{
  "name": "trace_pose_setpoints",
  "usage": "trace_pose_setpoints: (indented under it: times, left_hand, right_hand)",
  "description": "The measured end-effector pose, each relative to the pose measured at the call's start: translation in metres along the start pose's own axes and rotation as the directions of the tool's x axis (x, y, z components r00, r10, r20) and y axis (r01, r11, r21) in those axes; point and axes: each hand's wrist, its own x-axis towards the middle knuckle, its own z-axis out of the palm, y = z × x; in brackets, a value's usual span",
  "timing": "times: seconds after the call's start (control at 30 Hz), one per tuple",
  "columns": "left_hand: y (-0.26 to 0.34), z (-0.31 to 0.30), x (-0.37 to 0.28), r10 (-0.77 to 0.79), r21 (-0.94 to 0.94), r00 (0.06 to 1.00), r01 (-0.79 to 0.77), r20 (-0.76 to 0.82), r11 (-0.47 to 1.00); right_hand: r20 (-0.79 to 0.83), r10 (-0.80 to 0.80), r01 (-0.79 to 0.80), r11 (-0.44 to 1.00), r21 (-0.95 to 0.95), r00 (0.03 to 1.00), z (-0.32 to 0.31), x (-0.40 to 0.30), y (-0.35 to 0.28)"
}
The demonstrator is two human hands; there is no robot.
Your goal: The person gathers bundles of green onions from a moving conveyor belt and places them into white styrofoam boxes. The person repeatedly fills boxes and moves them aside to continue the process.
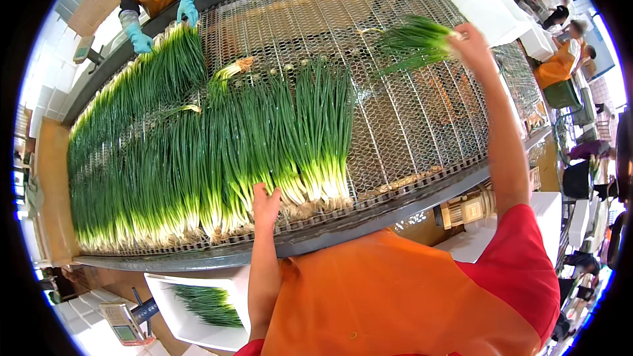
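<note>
A dense row of green onions (pixel 212 158) lies on a wire mesh conveyor belt (pixel 395 133), roots towards me. My left hand (pixel 267 201) rests at the white root ends near the belt's front edge; whether its fingers grip any stalks is hard to tell. Out to the right, my right hand (pixel 470 47) is raised over the mesh and holds a bunch of green onions (pixel 418 42) by the root end, leaves pointing left. A second row of green onions (pixel 168 66) runs along the far side. Loose pale stalks (pixel 232 69) lie between the rows.
Across the belt, a co-worker's gloved hands (pixel 188 7) touch the far row. A metal rail (pixel 306 242) edges the belt. Below left stand a white foam box (pixel 193 338) with green onions and a scale (pixel 121 324). More white foam boxes (pixel 487 7) stand at upper right.
</note>
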Motion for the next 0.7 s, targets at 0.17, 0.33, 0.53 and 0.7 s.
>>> trace_pose_setpoints:
  times: [0.17, 0.33, 0.53, 0.7]
  left_hand:
    - [-0.001, 0.003, -0.001, -0.09, -0.195, 0.993, 0.102, 0.07, 0.975]
    - [-0.006, 0.029, 0.009, -0.158, -0.45, 0.987, 0.14, -0.002, 0.882]
    - [0.023, 0.022, 0.005, -0.188, -0.483, 0.978, 0.207, 0.088, 0.851]
    - [0.059, 0.026, 0.004, -0.216, -0.438, 0.958, 0.278, 0.188, 0.855]
  right_hand:
    - [0.243, -0.159, 0.219, 0.944, -0.245, 0.957, 0.13, -0.172, -0.049]
    - [0.701, -0.066, 0.291, 0.934, -0.207, 0.71, 0.211, -0.32, -0.006]
    - [0.609, 0.265, -0.31, 0.95, -0.034, 0.748, 0.221, -0.253, 0.034]
    - [0.807, 0.331, -0.825, 0.476, 0.304, 0.489, 0.275, -0.256, 0.025]
